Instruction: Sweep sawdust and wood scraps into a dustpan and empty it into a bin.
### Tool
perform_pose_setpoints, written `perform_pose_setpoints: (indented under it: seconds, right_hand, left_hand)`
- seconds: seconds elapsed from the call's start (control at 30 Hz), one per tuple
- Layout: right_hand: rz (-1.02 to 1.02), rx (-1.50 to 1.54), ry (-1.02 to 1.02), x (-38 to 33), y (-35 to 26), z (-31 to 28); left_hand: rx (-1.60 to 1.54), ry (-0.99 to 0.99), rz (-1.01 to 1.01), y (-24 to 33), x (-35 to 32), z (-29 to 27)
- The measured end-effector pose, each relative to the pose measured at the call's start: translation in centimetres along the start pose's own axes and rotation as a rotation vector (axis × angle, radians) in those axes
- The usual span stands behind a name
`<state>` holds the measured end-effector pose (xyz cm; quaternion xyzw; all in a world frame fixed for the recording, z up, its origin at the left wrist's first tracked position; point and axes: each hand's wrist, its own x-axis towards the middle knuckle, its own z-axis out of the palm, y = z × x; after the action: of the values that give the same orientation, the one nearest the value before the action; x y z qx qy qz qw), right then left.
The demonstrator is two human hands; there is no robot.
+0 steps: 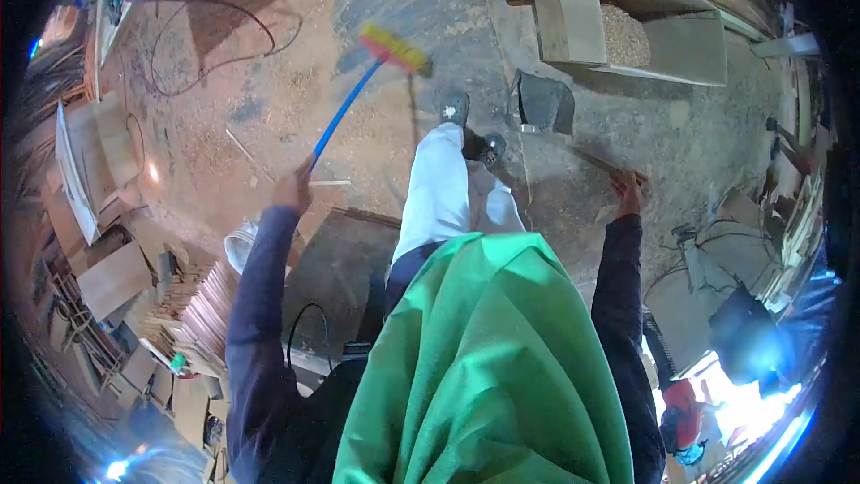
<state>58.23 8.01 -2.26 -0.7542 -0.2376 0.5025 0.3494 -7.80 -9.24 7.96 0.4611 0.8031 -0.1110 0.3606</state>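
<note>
My left hand (294, 190) is closed around the blue handle of a broom (345, 110). The broom's red and yellow head (394, 47) is over the dusty floor, ahead and to the left of my feet. In my right hand (627, 186) is a long-handled dustpan (545, 104), gripped by its thin wooden handle. The dark grey pan is low, just right of my shoes; I cannot tell if it touches the floor. Scattered sawdust and shavings (269, 81) lie on the floor around the broom. A green cloth garment hides my torso.
An open box (663, 63) with wood shavings inside stands ahead on the right. A dark cable (206, 4) loops over the floor at the far left. Boards (116, 282) and stacked wood strips (210, 305) line the left side. A thin stick (249, 152) lies on the floor.
</note>
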Motion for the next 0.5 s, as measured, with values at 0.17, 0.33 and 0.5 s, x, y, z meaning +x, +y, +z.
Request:
perform_pose_setpoints:
  seconds: [0.17,0.33,0.5]
  right_hand:
    - [0.114,0.07,-0.075,-2.2,-1.7,1.7]
    - [0.129,0.08,-0.03,-3.6,-1.9,1.7]
    - [0.087,0.077,-0.026,-2.9,-0.6,0.9]
  left_hand:
    - [0.086,-0.085,0.198,3.4,9.6,5.0]
    - [0.301,-0.183,0.272,-4.9,11.4,6.1]
    - [0.545,-0.347,-0.063,-8.8,7.6,-0.5]
